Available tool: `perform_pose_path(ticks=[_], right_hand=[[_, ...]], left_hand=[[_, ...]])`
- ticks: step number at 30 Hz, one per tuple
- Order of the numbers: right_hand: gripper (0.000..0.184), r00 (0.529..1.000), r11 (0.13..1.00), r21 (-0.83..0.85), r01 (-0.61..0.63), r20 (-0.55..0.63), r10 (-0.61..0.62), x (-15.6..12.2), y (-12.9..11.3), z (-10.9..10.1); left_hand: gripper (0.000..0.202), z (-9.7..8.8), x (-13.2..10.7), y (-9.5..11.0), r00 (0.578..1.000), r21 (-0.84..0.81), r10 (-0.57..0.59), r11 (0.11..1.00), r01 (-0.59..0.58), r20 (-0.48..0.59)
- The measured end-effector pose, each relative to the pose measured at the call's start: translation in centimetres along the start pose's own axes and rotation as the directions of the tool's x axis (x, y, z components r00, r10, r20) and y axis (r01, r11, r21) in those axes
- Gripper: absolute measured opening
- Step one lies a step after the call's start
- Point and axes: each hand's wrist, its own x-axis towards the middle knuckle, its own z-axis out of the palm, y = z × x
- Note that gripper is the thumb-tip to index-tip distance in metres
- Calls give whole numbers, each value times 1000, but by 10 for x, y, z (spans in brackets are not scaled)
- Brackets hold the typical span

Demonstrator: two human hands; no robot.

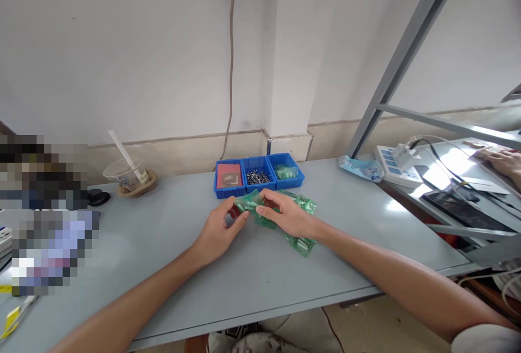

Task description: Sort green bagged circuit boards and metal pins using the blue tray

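Observation:
Between my two hands is a small green plastic bag (249, 201) with pale pieces inside. My left hand (217, 229) pinches its left end with thumb and fingers. On its right side, my right hand (287, 214) grips the same bag between thumb and fingertips. More green plastic bags (303, 244) lie on the table beside and partly under my right hand. Just beyond the hands stand three joined blue bins: the left bin (229, 193) holds red and brown flat pieces, the middle bin (258, 186) many small metal parts, the right bin (290, 183) green bags.
A plastic cup (126, 173) with a straw stands in a brown holder at the left back, near a black object (98, 197). On the right are a light-blue packet (361, 168), a power strip (396, 166), a grey metal frame (391, 82) and another person's hand (504, 163).

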Motion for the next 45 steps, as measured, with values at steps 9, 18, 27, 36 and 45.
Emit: perform_pose_path(ticks=[9, 18, 27, 36, 45], right_hand=[[26, 997, 996, -79, 52, -50, -56, 1, 2, 1], [27, 996, 983, -169, 66, -42, -74, -1, 0, 4], [29, 996, 985, -168, 39, -71, -51, 0, 2, 5], [32, 997, 990, -136, 30, -66, -39, 1, 3, 4], [28, 995, 989, -143, 36, -89, -49, 1, 2, 6]], left_hand=[[25, 0, 0, 2, 993, -47, 54, 998, -49, 109], [25, 1, -1, -2, 997, 6, 47, 999, -48, 64], [25, -2, 1, 4, 997, -15, 36, 999, -35, 61], [26, -2, -1, 1, 1000, 8, 6, 1000, -6, 28], [28, -3, 0, -1, 1000, -12, 6, 1000, -6, 20]])
